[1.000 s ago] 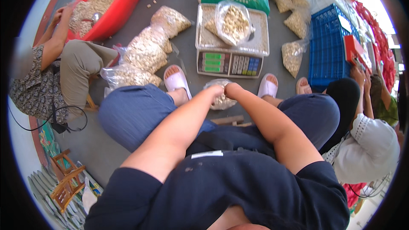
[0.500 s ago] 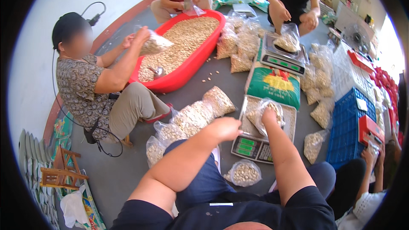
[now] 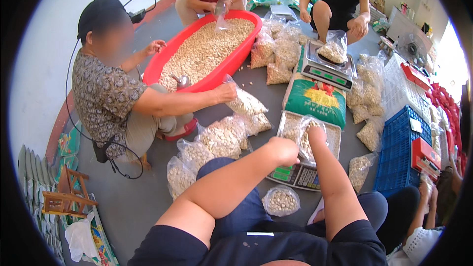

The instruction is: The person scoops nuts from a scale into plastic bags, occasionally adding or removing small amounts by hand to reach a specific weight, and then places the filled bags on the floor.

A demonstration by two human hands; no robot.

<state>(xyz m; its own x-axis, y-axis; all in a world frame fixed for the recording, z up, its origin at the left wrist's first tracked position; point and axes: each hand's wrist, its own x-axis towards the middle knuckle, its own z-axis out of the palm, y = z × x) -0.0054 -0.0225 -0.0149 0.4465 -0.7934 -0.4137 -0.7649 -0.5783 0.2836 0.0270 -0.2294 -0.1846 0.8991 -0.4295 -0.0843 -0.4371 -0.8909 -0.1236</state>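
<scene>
My right hand [image 3: 316, 137] reaches into an opened clear plastic bag [image 3: 305, 151] of pale, nut-like pieces; its fingers are hidden inside. The bag rests on the tray of a digital scale [image 3: 334, 144]. Over the scale's near left edge is my left hand [image 3: 285, 151], closed, its fingers curled toward the bag; what they hold, if anything, is hidden. A small bag [image 3: 281, 200] of the same pieces stands on the floor by my feet. Left of the scale lies a row of filled bags [image 3: 221, 134]. At its far end a co-worker's hand [image 3: 227, 92] holds another filled bag [image 3: 246, 102].
Ahead stands a red tub [image 3: 197, 87] heaped with loose pieces and a metal scoop [image 3: 183, 81]. A second scale [image 3: 329, 69] bearing a bag sits on a green sack [image 3: 315, 99]. At right are filled bags [image 3: 368, 135] and a blue crate [image 3: 397, 150]. Other people sit around.
The co-worker at left has swung a filled bag from over the tub down to the row. My left hand has moved right and down, nearer the bag; my right hand stays in it.
</scene>
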